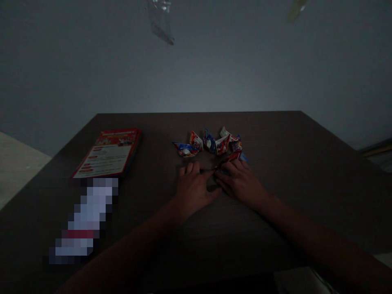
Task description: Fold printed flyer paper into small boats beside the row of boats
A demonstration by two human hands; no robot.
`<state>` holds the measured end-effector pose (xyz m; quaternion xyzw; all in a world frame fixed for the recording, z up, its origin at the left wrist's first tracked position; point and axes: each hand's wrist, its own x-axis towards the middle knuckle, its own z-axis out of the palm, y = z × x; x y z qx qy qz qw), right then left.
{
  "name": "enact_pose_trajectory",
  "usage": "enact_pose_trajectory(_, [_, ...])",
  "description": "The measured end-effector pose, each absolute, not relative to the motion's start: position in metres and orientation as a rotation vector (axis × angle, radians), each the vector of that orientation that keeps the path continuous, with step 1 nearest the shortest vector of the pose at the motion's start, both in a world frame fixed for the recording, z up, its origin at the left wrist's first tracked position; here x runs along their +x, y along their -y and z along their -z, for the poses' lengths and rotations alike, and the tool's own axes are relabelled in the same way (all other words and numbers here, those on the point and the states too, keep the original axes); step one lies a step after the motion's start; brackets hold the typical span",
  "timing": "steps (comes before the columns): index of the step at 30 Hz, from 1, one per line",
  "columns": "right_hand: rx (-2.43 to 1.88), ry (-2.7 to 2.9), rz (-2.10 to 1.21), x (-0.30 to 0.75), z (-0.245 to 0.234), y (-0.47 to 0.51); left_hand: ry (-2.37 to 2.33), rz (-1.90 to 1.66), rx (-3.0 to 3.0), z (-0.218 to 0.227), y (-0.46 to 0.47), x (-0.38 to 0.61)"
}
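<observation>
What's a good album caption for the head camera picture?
Left hand and right hand beside colourful folded paper shapes, with flyers on the same table.

Clockwise from view centre, a grey wall (232, 65) rises at twelve o'clock behind the dark table (281, 139). A blurred yellowish item (294, 10) shows between one and two, a pixelated object (87, 214) lies at eight, printed red-and-white sheets (110, 154) at nine, and clear plastic (161, 24) between eleven and twelve.
</observation>
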<state>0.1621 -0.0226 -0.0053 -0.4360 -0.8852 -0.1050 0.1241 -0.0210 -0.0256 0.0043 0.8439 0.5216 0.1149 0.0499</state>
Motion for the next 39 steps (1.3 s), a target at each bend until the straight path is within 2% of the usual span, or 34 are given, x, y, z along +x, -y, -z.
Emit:
enact_pose_trajectory(11, [-1.295,2.606,0.338,0.160,0.003,0.022,-1.573,-0.394,2.593,-0.001,0.025,-0.021])
enact_pose_trajectory(39, [-1.276,2.662,0.032,0.197,-0.008,0.040,-1.593,-0.391,2.579,-0.003,0.024,-0.023])
